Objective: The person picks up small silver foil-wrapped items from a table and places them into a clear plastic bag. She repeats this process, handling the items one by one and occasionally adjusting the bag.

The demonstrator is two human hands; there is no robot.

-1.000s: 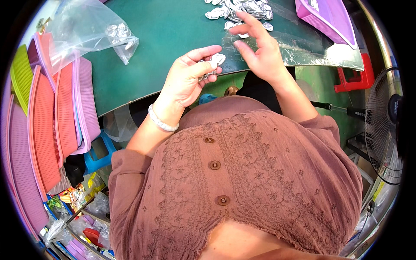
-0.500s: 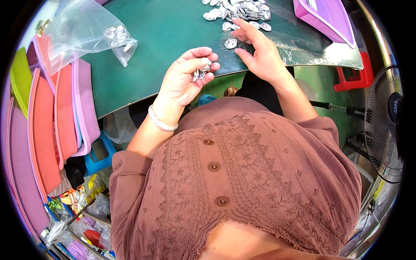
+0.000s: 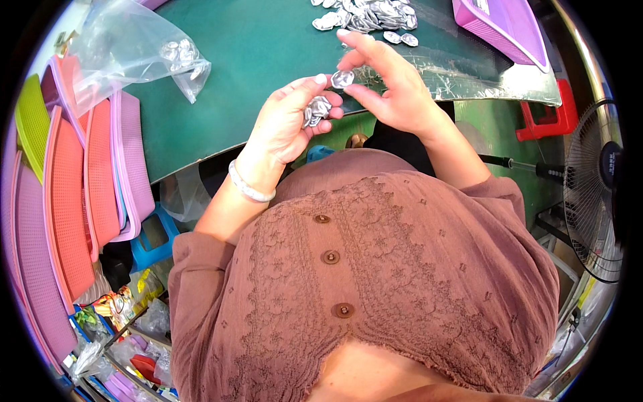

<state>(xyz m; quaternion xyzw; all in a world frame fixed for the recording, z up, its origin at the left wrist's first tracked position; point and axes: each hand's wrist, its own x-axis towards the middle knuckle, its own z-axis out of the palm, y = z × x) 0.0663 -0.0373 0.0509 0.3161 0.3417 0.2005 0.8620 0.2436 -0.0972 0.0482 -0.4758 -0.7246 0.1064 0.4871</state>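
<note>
A big green table stretched across the top. Tall baskets, mostly purple and orange-red, leaned together at its left side. A see-through bag lay slumped on the table's left end, and a purple basket sat at the far right.

The left hand was curled into a little cup, full of silver pieces. The right hand had its pointer and thumb close together on one piece, with its other fingers loose. The two hands were near each other at the table's front edge.

A shiny pile of the same pieces lay past the right hand. That pile held the most, so it looked like only a small part had been picked up and lots were left.

A small bunch showed inside the bag; I could not tell if those were done or waiting. The handful was smaller. Two loose pieces lay just below the pile. Smallest was the single piece at the right fingertips, close to the left thumb.
</note>
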